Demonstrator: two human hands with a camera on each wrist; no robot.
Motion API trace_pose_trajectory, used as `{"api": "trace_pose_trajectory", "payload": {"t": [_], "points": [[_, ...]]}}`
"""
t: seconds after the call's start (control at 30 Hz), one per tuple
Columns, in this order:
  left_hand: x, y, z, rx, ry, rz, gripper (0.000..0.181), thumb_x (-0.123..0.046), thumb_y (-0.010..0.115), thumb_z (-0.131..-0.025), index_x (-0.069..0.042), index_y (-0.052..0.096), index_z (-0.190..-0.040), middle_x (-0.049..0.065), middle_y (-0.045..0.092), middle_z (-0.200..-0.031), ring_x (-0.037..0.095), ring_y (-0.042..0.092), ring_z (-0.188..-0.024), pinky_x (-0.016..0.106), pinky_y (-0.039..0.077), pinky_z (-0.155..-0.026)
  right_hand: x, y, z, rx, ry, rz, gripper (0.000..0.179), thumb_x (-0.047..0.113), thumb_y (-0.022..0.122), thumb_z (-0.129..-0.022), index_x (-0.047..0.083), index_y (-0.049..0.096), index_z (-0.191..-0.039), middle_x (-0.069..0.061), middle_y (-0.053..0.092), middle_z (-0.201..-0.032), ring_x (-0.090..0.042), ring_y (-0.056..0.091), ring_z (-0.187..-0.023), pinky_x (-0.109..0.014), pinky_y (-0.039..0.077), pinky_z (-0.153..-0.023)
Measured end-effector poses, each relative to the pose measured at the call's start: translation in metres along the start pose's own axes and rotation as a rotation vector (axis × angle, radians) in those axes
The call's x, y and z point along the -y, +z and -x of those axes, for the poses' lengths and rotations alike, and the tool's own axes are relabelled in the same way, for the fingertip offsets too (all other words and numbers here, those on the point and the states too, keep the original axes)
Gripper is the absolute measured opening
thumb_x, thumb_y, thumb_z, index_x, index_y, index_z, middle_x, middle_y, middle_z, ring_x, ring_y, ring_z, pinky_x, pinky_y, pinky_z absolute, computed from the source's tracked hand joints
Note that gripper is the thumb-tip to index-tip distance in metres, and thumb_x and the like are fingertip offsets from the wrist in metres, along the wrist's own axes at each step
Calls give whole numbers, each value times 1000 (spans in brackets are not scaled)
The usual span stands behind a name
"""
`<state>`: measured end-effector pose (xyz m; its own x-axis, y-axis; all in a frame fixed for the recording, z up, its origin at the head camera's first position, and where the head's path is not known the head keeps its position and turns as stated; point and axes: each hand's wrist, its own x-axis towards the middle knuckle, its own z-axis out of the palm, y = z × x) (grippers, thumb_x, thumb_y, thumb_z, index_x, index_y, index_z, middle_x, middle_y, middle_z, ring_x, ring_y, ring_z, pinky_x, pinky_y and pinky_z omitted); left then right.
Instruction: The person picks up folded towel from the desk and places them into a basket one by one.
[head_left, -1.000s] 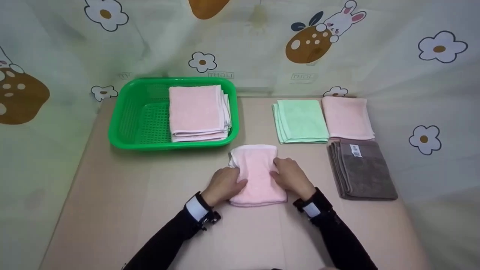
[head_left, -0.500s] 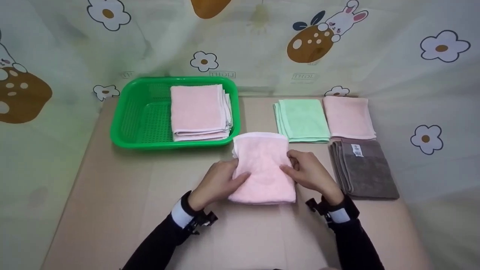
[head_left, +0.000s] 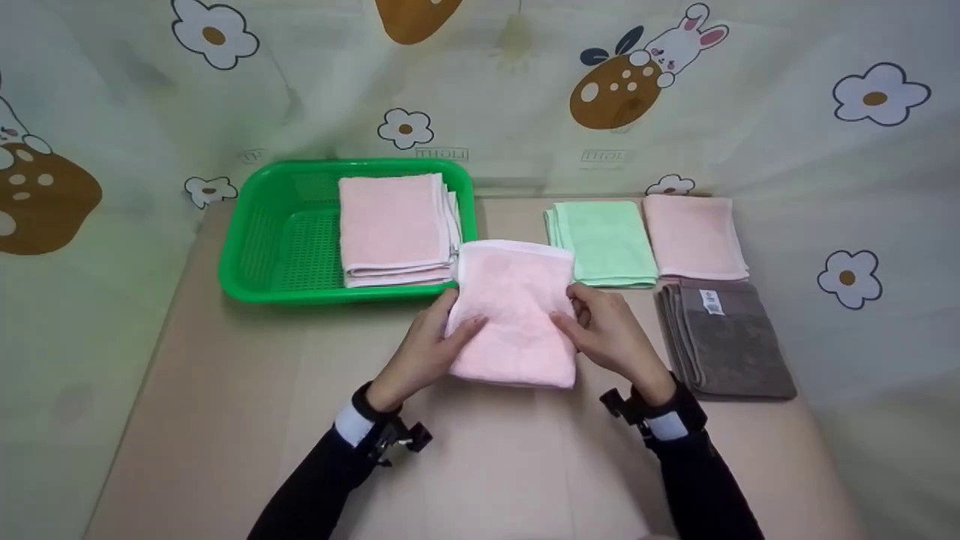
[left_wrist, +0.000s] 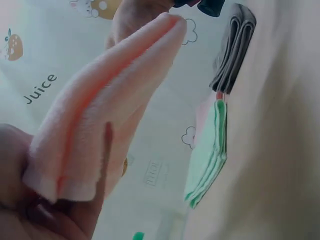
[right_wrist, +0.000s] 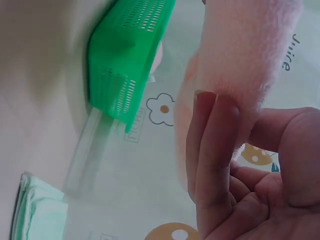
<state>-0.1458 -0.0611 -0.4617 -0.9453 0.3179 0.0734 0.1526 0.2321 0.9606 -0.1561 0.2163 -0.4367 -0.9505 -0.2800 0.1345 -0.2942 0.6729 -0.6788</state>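
A folded pink towel (head_left: 517,315) is held up off the table between both hands, its far edge close to the basket's near right corner. My left hand (head_left: 420,349) grips its left side, thumb on top and fingers beneath. On the opposite side my right hand (head_left: 619,334) pinches the edge, thumb above. The left wrist view shows the towel (left_wrist: 100,110) end-on as two thick folded layers. In the right wrist view, fingertips (right_wrist: 227,115) press its underside. A green plastic basket (head_left: 259,289) holds a stack of folded pink towels (head_left: 390,221) at its right side.
At the back right lie a folded mint-green towel (head_left: 607,244) and a folded pink towel (head_left: 694,236). A folded grey-brown towel (head_left: 731,341) with a white label lies in front of them. A patterned curtain (head_left: 510,97) hangs behind the table (head_left: 495,465).
The pink towel has been lifted off the table and moved away from the body, toward the basket. Both hands have risen with it, their fingers now under its sides.
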Motion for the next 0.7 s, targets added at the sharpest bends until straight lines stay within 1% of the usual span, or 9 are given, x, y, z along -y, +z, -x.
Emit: {"api": "trace_pose_trajectory", "payload": {"t": [0.1, 0.2, 0.27, 0.3, 0.37, 0.43, 0.47, 0.6, 0.7], "points": [[-5, -3, 0, -43, 17, 77, 46, -27, 67, -102, -9, 46, -139, 8, 68, -129, 16, 64, -102, 34, 54, -92, 6, -1, -1, -15, -5, -28, 15, 12, 75, -94, 5, 62, -91, 2, 51, -66, -6, 48, -57, -20, 37, -54], [-11, -5, -1, -76, 47, 157, 63, -19, 69, -101, -14, 29, -149, 16, 68, -128, 20, 72, -97, 35, 60, -81, 10, -3, -5, -31, -2, -66, 14, 12, 75, -94, 3, 64, -94, 0, 57, -69, -7, 50, -58, -19, 40, -54], [-13, -9, -3, -86, 83, 126, 69, -17, 67, -102, -20, 23, -156, 17, 62, -141, 23, 70, -114, 41, 58, -95, 12, -2, -11, -40, 1, -91, 15, 13, 74, -95, 2, 66, -99, -2, 62, -72, -9, 53, -59, -19, 42, -54], [-14, -11, -4, -83, 98, 95, 67, -16, 65, -103, -21, 27, -157, 14, 61, -144, 22, 67, -121, 41, 54, -103, 14, -1, -15, -50, 0, -104, 16, 13, 74, -95, 1, 66, -100, -3, 63, -73, -9, 54, -59, -19, 43, -54], [-14, -18, -7, -68, 121, 37, 52, -16, 62, -105, -23, 45, -154, 6, 60, -146, 19, 57, -134, 43, 44, -115, 16, 2, -22, -69, -4, -126, 17, 14, 73, -96, 0, 67, -102, -3, 64, -74, -10, 55, -60, -19, 44, -55], [-13, -25, -9, -59, 130, 10, 35, -16, 59, -106, -21, 64, -141, -1, 61, -146, 17, 48, -143, 44, 33, -122, 18, 6, -29, -87, -13, -157, 18, 15, 72, -97, 0, 66, -103, -4, 64, -75, -12, 54, -60, -19, 43, -56], [-12, -28, -10, -60, 125, 22, 31, -16, 59, -106, -20, 69, -135, -3, 65, -140, 16, 50, -140, 43, 34, -120, 19, 9, -33, -96, -18, -175, 18, 14, 73, -97, -1, 66, -104, -5, 64, -75, -12, 55, -61, -19, 44, -56], [-11, -47, -14, -108, 133, 75, 29, -14, 58, -106, -15, 71, -132, 0, 66, -140, 17, 50, -140, 43, 32, -122, 27, 21, -54, -109, -37, -267, 21, 14, 71, -98, -3, 66, -108, -9, 69, -80, -13, 60, -64, -19, 49, -58], [-7, -67, -21, -148, 157, 37, 31, -14, 58, -106, -13, 69, -135, 2, 65, -142, 17, 50, -141, 42, 33, -122, 35, 33, -77, -107, -40, -321, 23, 15, 70, -98, -4, 66, -111, -12, 70, -84, -15, 64, -68, -21, 53, -61]]}}
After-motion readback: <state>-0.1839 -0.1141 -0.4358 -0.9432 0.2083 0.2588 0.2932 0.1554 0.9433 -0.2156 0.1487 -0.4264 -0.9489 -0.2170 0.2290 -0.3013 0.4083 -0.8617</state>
